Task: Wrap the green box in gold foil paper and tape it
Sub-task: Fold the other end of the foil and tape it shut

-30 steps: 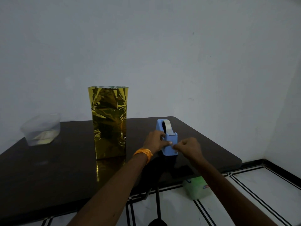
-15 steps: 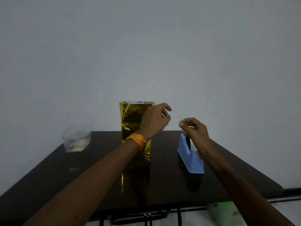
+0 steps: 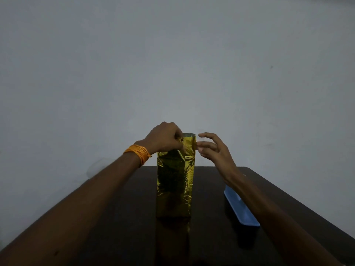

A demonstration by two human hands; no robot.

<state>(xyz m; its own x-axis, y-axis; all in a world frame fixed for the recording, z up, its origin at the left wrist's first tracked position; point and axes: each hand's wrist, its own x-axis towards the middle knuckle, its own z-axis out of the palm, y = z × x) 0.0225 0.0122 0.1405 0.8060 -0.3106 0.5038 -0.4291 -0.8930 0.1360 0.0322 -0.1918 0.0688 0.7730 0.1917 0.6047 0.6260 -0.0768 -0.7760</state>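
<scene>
**Both hands at the top of the foil-wrapped box**

A plain pale grey wall [image 3: 172, 64] fills most of the view. Below it a dark, glossy table [image 3: 209, 189] runs away from the camera.

The crinkled gold foil paper [image 3: 174, 181] stands upright near the middle of the table as a tall, narrow parcel, with a dim reflection of it in the tabletop. The green box is hidden inside it, and the foil's top edge is open and uneven.

The left hand [image 3: 163, 139] is at the top left corner of the foil. Its fingers are curled over and pinch the upper edge. The right hand [image 3: 215, 152] is just beside the top right edge. Its fingers are spread and loosely straight and hold nothing, and one fingertip [image 3: 198, 144] touches the foil.

A light blue plastic tape dispenser [image 3: 240, 210] lies on the table to the right of the parcel, partly behind the right forearm. A band of orange thread [image 3: 137, 152] circles the left wrist.
</scene>
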